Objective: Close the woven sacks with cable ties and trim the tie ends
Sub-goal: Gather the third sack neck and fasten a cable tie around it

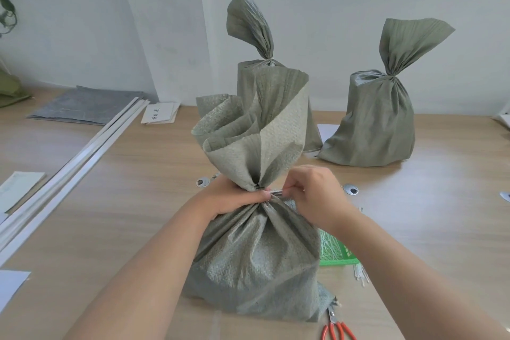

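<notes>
Both hands meet at the gathered neck of a grey-green woven plastic sack [256,257], which stands on the pale wood-grain table [124,201] directly under them, its open mouth fanning up above the knuckles. The left hand [234,197] is wrapped round the bunched neck, thumb across the front. The right hand [314,196], touching the neck from the other side, pinches the end of a thin pale plastic cable tie [276,192] that lies against the gather between the two thumbs. Below the right wrist, half hidden by the sack, sits a green plastic mesh basket [339,261] of pale ties, and nearer the right elbow lie red-handled metal cutters [335,327]. Beyond the hands stand two more grey-green sacks already cinched at the neck, one straight ahead [248,19], one past the right hand [378,124]. Long white flat strips [82,157] lie well out from the left forearm.
</notes>
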Action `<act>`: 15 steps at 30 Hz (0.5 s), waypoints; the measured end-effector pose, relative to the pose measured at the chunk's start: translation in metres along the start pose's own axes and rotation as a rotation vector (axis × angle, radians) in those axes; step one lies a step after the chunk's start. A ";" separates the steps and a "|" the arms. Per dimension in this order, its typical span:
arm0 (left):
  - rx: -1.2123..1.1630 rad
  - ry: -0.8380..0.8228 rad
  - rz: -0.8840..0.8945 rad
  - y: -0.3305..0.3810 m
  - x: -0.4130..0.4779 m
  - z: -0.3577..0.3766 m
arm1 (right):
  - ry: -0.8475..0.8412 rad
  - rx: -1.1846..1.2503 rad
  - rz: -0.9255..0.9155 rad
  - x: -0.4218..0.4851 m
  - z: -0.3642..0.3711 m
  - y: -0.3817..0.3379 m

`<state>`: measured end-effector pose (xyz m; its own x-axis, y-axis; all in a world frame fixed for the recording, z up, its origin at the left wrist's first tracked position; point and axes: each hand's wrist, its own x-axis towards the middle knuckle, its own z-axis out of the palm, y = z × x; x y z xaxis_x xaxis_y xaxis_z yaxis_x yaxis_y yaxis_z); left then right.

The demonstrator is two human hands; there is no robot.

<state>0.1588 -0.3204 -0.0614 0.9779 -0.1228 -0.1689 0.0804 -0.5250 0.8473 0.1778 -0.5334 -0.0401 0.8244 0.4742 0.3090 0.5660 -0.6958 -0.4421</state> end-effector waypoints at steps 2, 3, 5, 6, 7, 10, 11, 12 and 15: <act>-0.005 0.013 0.005 -0.001 -0.001 0.002 | -0.018 -0.001 0.022 0.000 -0.001 0.001; -0.012 0.024 0.020 -0.002 -0.001 0.003 | -0.034 -0.011 0.026 0.000 -0.001 0.000; -0.016 0.039 0.052 0.000 -0.002 0.005 | -0.104 -0.086 0.016 0.003 -0.002 -0.004; -0.009 0.044 0.058 0.001 -0.002 0.005 | -0.147 -0.143 0.004 0.006 -0.003 -0.007; -0.008 0.050 0.061 0.001 -0.002 0.005 | -0.184 -0.195 -0.014 0.008 -0.003 -0.010; -0.032 0.072 0.076 0.005 -0.005 0.006 | -0.219 -0.325 -0.126 0.012 -0.003 -0.015; -0.030 0.087 0.080 0.006 -0.006 0.007 | -0.207 -0.354 -0.175 0.012 -0.001 -0.016; -0.028 0.097 0.087 0.005 -0.007 0.007 | -0.191 -0.366 -0.216 0.012 0.002 -0.018; 0.009 0.095 0.080 0.004 -0.009 0.008 | -0.166 -0.298 -0.256 0.010 0.012 -0.014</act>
<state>0.1482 -0.3282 -0.0607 0.9951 -0.0844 -0.0517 -0.0002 -0.5244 0.8515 0.1779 -0.5124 -0.0409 0.6611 0.7153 0.2264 0.7462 -0.6584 -0.0988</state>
